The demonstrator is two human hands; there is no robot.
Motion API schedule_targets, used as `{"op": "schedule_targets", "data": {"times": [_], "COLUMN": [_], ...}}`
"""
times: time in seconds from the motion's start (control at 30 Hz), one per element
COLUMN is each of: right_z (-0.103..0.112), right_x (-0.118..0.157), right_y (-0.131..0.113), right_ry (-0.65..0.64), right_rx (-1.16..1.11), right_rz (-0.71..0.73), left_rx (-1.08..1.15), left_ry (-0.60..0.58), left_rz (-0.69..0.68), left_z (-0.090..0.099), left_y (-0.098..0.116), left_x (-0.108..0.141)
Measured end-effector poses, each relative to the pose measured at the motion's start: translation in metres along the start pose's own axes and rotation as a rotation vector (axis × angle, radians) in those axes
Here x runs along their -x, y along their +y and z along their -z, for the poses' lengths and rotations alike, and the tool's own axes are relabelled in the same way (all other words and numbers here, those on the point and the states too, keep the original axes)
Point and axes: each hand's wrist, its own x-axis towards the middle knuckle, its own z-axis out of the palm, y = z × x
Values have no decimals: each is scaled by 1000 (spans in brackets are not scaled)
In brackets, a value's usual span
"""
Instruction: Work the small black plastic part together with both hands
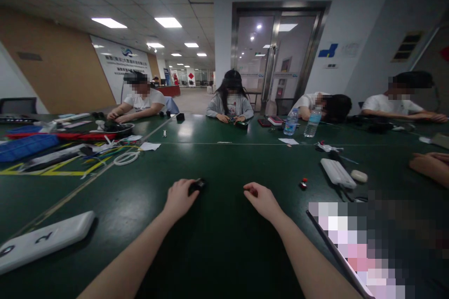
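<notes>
My left hand (179,200) is closed round a small black object (198,185) at the middle of the dark green table (217,233). What that object is cannot be made out. To the right, apart from it, my right hand (262,200) is held over the table with its fingers curled together. Whether something small is between those fingertips is too unclear to tell. Right of this hand stands a small red and black item (303,183).
A white device (49,240) lies at left, a white power bank (337,173) and a pixelated screen (354,252) at right. Farther off are two water bottles (312,124), a coiled white cable (126,158) and a blue tray (28,147). Several people sit around the table.
</notes>
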Motion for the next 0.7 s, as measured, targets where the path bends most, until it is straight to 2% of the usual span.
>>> {"op": "schedule_targets", "data": {"times": [0.1,0.17,0.23,0.37,0.57,0.7], "right_z": [-4,-6,-9,-14,-17,-16], "right_x": [8,13,15,15,16,16], "right_y": [-11,-19,-25,-30,-34,-35], "right_ry": [-61,-128,-175,-185,-156,-149], "right_rx": [-16,1,24,75,172,124], "right_rz": [162,226,255,280,365,382], "left_rx": [215,299,342,366,383,380], "left_ry": [-112,-183,-238,-291,-275,-276], "left_rz": [-365,-481,-511,-512,-543,-544], "left_z": [-17,-17,-12,-3,-10,-12], "left_y": [40,52,54,51,48,47], "left_x": [11,17,20,21,18,17]}}
